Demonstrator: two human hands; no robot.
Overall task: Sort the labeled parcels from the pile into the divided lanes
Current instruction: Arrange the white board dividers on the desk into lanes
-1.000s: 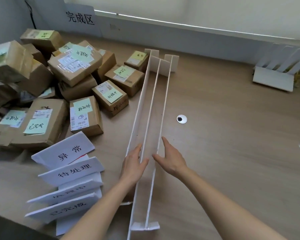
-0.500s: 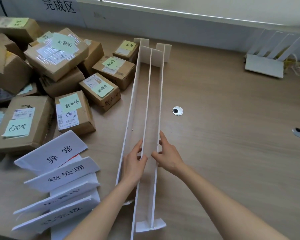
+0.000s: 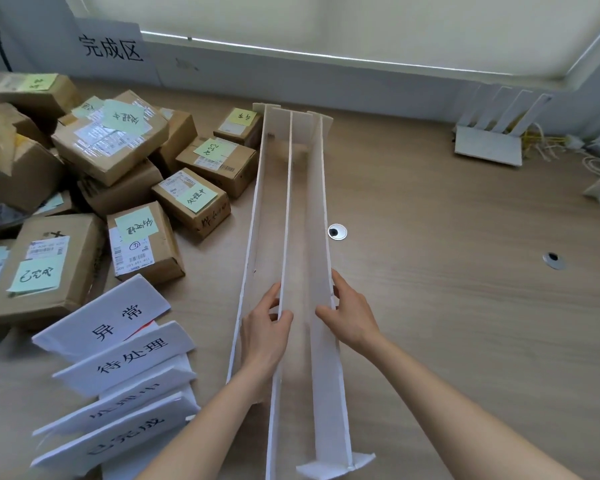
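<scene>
My left hand (image 3: 266, 330) pinches the middle wall of the white lane divider (image 3: 289, 244) standing on the bench (image 3: 447, 306); my right hand (image 3: 352, 315) grips its right wall. The labeled parcels (image 3: 111, 174) lie piled just left of the divider, behind the white lane signs (image 3: 118, 362).

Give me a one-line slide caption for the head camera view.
Both hands, left and right, grip the white divider walls beside piled parcels on the table.
</scene>
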